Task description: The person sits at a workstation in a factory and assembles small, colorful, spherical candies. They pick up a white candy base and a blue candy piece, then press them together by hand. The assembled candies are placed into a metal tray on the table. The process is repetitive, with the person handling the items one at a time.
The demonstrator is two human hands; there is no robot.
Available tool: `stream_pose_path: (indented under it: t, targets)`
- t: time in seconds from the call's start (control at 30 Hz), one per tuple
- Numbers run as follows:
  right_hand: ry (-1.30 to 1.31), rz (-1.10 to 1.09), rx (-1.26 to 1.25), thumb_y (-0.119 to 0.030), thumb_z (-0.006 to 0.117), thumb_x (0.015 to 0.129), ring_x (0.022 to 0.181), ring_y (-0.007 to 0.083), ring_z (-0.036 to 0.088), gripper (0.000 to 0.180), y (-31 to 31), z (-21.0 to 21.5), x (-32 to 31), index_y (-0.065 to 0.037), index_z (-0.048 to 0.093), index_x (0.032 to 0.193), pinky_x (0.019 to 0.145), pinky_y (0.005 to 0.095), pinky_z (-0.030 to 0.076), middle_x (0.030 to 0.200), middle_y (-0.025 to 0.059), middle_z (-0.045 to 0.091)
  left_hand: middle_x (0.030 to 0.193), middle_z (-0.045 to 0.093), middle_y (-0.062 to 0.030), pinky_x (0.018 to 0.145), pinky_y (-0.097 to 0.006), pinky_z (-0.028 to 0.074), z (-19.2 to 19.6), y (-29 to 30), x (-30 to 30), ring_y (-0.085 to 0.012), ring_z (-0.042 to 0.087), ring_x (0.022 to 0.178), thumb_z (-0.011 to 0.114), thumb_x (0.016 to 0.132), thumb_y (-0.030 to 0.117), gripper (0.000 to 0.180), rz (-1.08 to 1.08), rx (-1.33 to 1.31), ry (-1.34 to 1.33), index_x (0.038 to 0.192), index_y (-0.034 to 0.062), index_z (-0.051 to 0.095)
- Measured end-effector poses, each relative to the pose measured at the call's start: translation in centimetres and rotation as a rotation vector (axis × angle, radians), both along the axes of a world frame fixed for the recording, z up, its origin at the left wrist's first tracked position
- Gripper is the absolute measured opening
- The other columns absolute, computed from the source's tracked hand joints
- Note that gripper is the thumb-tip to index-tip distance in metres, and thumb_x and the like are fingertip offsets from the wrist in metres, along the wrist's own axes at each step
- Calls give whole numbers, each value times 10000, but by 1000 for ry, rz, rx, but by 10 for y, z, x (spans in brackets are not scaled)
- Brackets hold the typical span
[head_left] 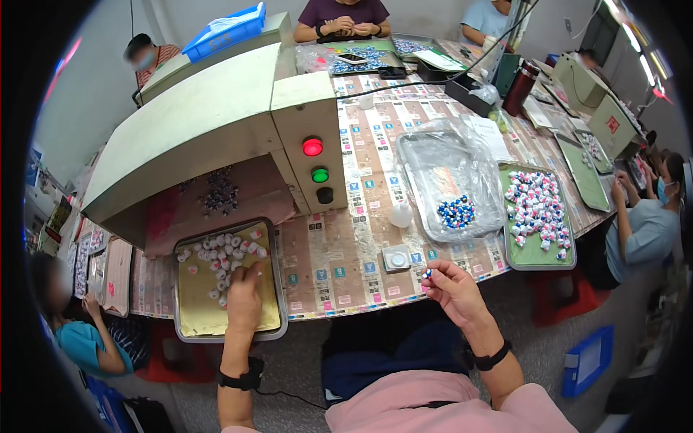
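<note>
My left hand (244, 297) reaches into a gold-lined tray (189, 307) of small round white pieces (222, 252). Its fingers are drawn together among the pieces, and what lies between them is hidden. In front of my body on the right, my right hand (458, 294) pinches a small blue-and-white figure part (427, 274) with a touch of pink between thumb and fingertips. Just left of that hand, a small white block with a round top (395, 258) sits near the table edge. Beyond it, tiny blue beads (456, 213) lie in a plastic-lined tray (417, 162).
A cream machine (195, 119) with red and green lights and an open mouth stands behind the left tray; small dark pieces (219, 191) lie inside. At right, a green tray (535, 260) holds several white-and-pink pieces. A white bottle (401, 214) stands mid-table. Other people sit around.
</note>
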State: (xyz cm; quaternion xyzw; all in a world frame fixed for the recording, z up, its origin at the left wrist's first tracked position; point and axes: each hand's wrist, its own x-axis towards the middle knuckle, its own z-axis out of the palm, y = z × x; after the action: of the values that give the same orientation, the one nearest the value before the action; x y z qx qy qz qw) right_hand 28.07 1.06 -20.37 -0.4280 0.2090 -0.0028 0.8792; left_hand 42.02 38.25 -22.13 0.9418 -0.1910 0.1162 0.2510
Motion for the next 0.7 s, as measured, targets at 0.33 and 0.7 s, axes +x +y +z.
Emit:
stream_pose_path:
  t: [0.33, 0.7]
  targets:
    - [34, 27, -306, -55, 608, 898, 850, 138, 651, 210, 11, 1, 11, 27, 610, 1091, 734, 231, 534, 938, 83, 654, 833, 549, 8, 550, -189, 385, 3, -2, -26, -42, 473, 652, 426, 1011, 209, 234, 197, -1024, 300, 1167, 70, 532]
    - [7, 55, -433, -19, 636, 865, 835, 142, 653, 197, 14, 10, 16, 35, 634, 1055, 739, 242, 528, 927, 90, 664, 918, 580, -83, 604, -255, 415, 22, -75, -70, -134, 487, 755, 438, 996, 253, 267, -28, -2040, 1338, 1134, 50, 543]
